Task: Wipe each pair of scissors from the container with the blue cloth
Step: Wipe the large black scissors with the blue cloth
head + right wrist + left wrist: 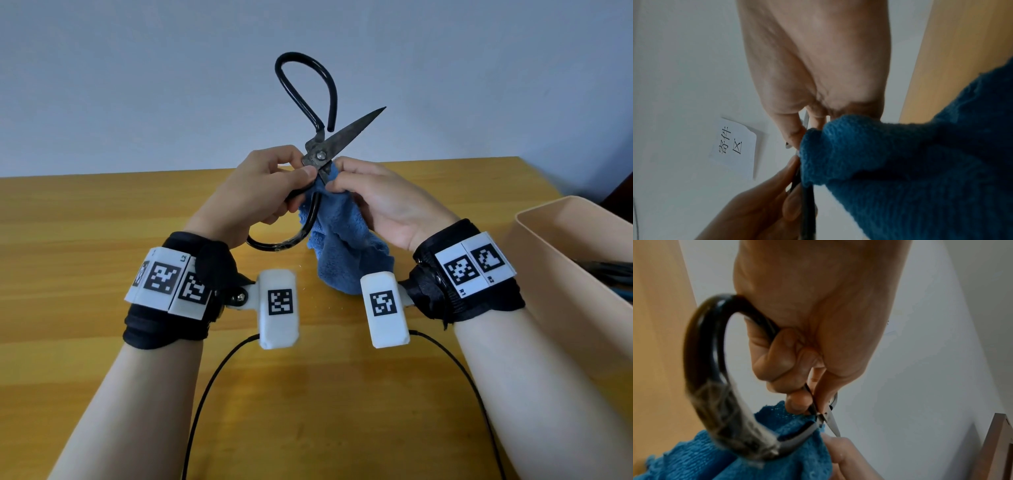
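Note:
A large pair of black iron scissors (320, 156) is held spread wide above the table, one dull blade (356, 128) pointing up right and one loop handle (303, 89) pointing up. My left hand (270, 186) grips the lower handle (715, 386) close to the pivot. My right hand (373, 195) pinches the blue cloth (346, 253) around the lower blade just under the pivot; that blade is hidden in the cloth. In the right wrist view the cloth (910, 162) bunches below my fingers.
A beige container (575, 260) stands at the right table edge with dark scissor handles (606, 270) inside. The wooden table (102, 222) runs to a pale wall. Two black cables (212, 383) loop near my forearms. A paper label (733, 146) hangs on the wall.

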`<act>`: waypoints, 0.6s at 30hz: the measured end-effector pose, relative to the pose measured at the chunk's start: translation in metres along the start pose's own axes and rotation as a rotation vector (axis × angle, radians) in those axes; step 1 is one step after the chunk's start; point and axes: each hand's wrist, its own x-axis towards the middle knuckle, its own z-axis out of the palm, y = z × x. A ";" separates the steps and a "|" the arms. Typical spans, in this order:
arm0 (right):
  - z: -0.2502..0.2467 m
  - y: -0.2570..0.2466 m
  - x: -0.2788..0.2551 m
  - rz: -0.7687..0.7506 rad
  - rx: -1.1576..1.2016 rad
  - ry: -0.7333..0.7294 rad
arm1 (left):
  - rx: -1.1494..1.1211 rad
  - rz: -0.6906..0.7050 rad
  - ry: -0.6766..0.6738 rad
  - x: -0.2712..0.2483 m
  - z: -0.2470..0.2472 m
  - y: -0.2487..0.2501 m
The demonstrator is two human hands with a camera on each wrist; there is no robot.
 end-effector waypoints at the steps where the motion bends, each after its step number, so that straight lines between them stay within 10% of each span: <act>1: 0.000 0.000 0.000 -0.002 -0.002 0.010 | -0.004 0.001 0.000 0.000 0.000 0.000; 18: 0.001 -0.003 -0.001 0.000 -0.019 -0.044 | -0.047 -0.001 0.050 0.000 -0.006 -0.001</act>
